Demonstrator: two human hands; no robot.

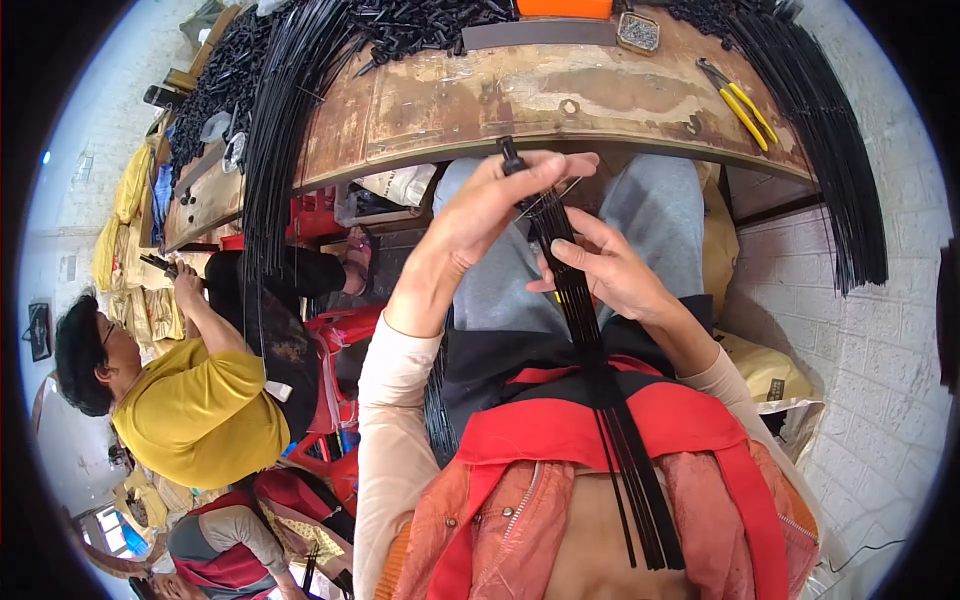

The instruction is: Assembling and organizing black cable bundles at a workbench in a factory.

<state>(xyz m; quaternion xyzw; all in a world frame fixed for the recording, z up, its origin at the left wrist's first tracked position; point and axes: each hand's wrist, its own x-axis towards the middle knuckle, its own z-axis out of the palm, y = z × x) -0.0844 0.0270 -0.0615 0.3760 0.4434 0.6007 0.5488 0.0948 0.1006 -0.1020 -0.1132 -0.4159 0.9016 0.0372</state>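
A long bundle of thin black rods, which looks like an umbrella frame (575, 310), lies along my lap and up over my chest. Its upper end narrows into a black tube-like tip (509, 152). My left hand (490, 205) is closed around the bundle just below that tip, thumb and fingers pointing right. A thin wire-like strand shows near its fingertips. Lower down, my right hand (615, 270) grips the same rods between thumb and fingers. Part of the rods under both hands is hidden.
A worn wooden table (420, 110) stands ahead, holding yellow-handled pliers (740, 105), a small box of metal bits (638, 33) and piles of black parts (420, 25). Black rod bundles hang over its left (275, 150) and right (835, 140) edges. A person in yellow (200, 410) sits at left.
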